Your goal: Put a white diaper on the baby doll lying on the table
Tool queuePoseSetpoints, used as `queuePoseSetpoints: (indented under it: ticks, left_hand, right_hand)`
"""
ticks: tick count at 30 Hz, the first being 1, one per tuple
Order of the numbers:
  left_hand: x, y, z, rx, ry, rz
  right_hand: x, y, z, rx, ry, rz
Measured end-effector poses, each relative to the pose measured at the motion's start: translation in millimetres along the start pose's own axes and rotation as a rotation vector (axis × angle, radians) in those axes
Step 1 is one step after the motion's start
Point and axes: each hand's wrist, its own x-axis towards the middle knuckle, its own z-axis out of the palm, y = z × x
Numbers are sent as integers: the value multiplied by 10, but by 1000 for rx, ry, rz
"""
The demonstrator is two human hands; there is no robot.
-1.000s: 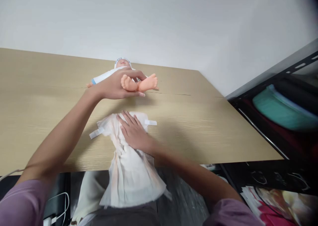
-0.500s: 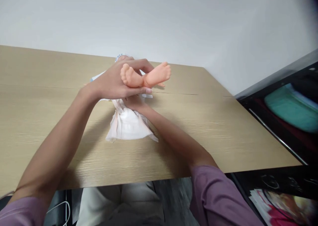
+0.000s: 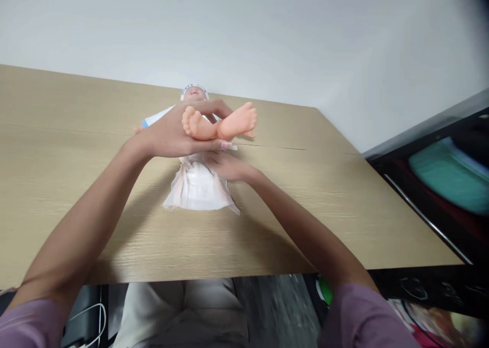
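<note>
A baby doll (image 3: 194, 92) in a patterned headband and a white top with blue cuffs lies on its back, head toward the wall. My left hand (image 3: 179, 129) is closed round its lower legs and keeps them raised, the two bare feet (image 3: 239, 121) sticking out above my thumb. A white diaper (image 3: 200, 187) is spread out under the doll's bottom, its near end flaring toward me. My right hand (image 3: 225, 164) lies at the diaper's right side, below my left hand, fingers stretched leftward over it; the fingertips are partly hidden.
The light wooden table (image 3: 324, 200) meets a pale wall at the back. At the right stands a dark open case or shelf with a teal item (image 3: 451, 172) in it. Below the table edge are a white cable (image 3: 104, 320) and a green object (image 3: 324, 291).
My right hand has drawn back to the right from beneath the doll, and more of it shows. My left hand has lowered slightly with the legs, so the doll's head shows more.
</note>
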Motion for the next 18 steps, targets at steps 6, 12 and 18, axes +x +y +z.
queuePoseSetpoints:
  ticks: [6, 12, 18]
  left_hand:
    - [-136, 4, 156, 0, -12, -24]
    - [-278, -5, 451, -75, 0, 57]
    - [-708, -130, 353, 74, 23, 6]
  right_hand:
    - [-829, -505, -132, -84, 159, 163]
    - [-741, -692, 3, -103, 403, 52]
    - [-744, -612, -202, -190, 221, -89]
